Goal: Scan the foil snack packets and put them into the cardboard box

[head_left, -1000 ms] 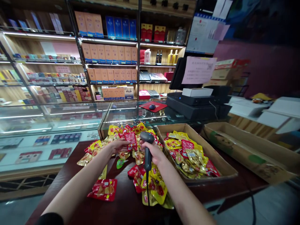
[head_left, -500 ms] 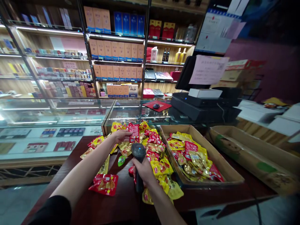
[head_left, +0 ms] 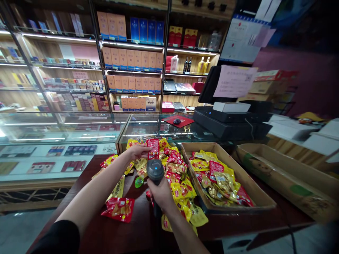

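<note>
Left hand (head_left: 137, 151) fingers grasp a red snack packet (head_left: 153, 149) by its edge, likely the best hold on light, slippery, soft film. Right hand (head_left: 160, 193) fingers clench a barcode scanner (head_left: 155, 171).

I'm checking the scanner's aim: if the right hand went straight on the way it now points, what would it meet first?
The right hand, gripping a handheld barcode scanner, would probably meet the red snack packet first. The left hand holds that packet upright just beyond the scanner's head, though depth is hard to judge from this view.
</note>
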The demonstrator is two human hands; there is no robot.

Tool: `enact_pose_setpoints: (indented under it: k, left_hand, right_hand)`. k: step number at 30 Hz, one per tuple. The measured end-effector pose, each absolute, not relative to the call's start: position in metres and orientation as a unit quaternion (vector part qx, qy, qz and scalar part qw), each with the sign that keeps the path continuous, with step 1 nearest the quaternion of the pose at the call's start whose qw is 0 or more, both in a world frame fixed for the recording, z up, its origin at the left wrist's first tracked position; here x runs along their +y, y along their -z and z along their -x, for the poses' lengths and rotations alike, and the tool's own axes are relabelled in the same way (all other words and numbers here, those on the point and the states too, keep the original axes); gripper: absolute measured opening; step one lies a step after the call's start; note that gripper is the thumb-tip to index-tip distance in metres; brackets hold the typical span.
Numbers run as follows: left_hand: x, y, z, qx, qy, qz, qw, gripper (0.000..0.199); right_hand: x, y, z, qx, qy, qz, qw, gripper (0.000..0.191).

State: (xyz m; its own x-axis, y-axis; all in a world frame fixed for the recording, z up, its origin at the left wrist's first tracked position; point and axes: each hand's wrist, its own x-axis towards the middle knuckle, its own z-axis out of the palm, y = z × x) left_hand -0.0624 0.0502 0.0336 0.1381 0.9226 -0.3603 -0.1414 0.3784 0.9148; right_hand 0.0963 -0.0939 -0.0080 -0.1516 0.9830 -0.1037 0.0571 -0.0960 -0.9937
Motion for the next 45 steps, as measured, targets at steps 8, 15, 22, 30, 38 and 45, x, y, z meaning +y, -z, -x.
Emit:
enact_pose_setpoints:
  k: [8, 15, 22, 30, 38, 45]
  left_hand:
    - [0.049, -0.037, 0.069, 0.495, -0.400, -0.393, 0.664, 0.033]
    - [0.043, -0.040, 0.070, 0.507, -0.422, -0.382, 0.648, 0.039]
    - [0.038, -0.045, 0.072, 0.496, -0.398, -0.385, 0.669, 0.033]
    - [0.020, -0.051, 0.038, 0.476, -0.357, -0.391, 0.702, 0.027]
    - [0.034, -0.057, -0.071, 0.428, -0.319, -0.430, 0.728, 0.024]
    - [0.053, -0.058, -0.186, 0.392, -0.288, -0.457, 0.745, 0.025]
  right_hand:
    - [-0.096, 0.001, -0.095, -0.543, -0.529, 0.499, 0.420, 0.019]
    - [-0.101, -0.008, -0.093, -0.528, -0.525, 0.505, 0.437, 0.019]
    - [-0.092, -0.006, -0.101, -0.508, -0.562, 0.462, 0.461, 0.018]
    - [-0.030, -0.046, -0.171, -0.309, -0.721, 0.366, 0.501, 0.015]
    - [-0.017, -0.069, -0.285, -0.263, -0.759, 0.356, 0.478, 0.014]
    - [-0.026, -0.068, -0.382, -0.208, -0.674, 0.426, 0.567, 0.018]
